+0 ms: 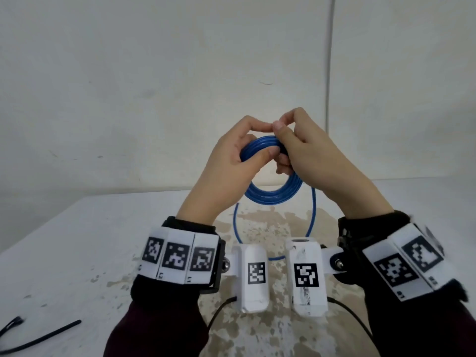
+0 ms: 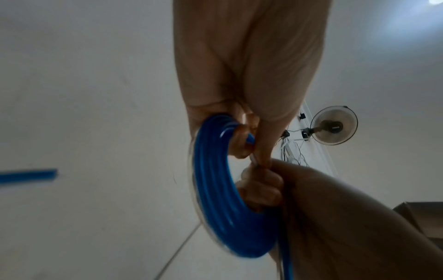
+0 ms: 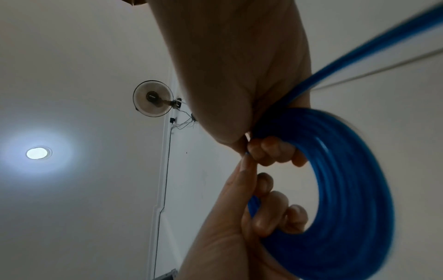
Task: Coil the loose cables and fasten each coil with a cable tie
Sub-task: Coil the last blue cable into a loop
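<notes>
A blue cable coil (image 1: 273,195) is held up above the table between both hands. My left hand (image 1: 269,140) grips the coil's top left, thumb pressed on the strands and index finger arched over. My right hand (image 1: 279,124) curls its fingers through the coil's top right and pinches at the left index tip. In the right wrist view a small blue cable end (image 3: 246,153) shows at that pinch, beside the coil (image 3: 354,189). One loose loop (image 1: 313,215) hangs down to the table. In the left wrist view the coil (image 2: 215,180) hangs from the left hand's fingers (image 2: 242,140).
Black cable ties (image 1: 43,336) lie on the white, worn table (image 1: 77,240) at the front left, one of them looped (image 1: 11,325). A pale wall stands behind the table. A wall fan (image 2: 333,126) shows high up.
</notes>
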